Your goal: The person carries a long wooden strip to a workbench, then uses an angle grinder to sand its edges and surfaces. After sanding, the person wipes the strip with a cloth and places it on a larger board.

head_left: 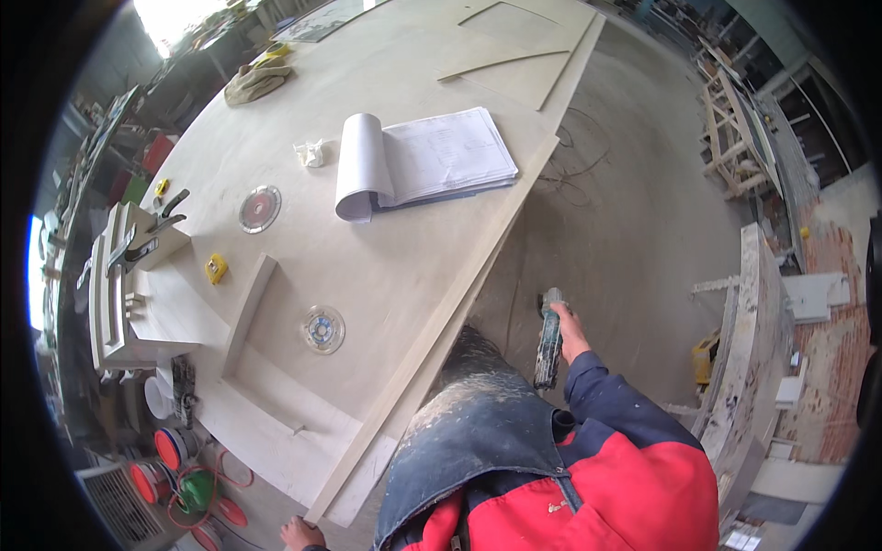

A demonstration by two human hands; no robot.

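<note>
My right hand (pixel 571 332) is closed around a teal and grey angle grinder (pixel 548 344), which hangs over the floor beside my leg, its body caked with dust. At the lower edge, my left hand (pixel 301 533) has its fingers curled around the near end of a long pale strip (pixel 432 326). That strip lies along the right edge of the big pale table (pixel 367 275). Two round cutting discs lie flat on the table: a reddish one (pixel 260 209) and a silver one with a blue centre (pixel 323 329). Whether the grinder carries a disc, I cannot tell.
A stack of paper drawings (pixel 450 151), a yellow tape measure (pixel 216 268) and a cloth (pixel 257 83) lie on the table. Clamps (pixel 138 253) grip a moulded piece at its left. Buckets (pixel 175 447) and a hose stand below left. A rough bench (pixel 746 340) stands right.
</note>
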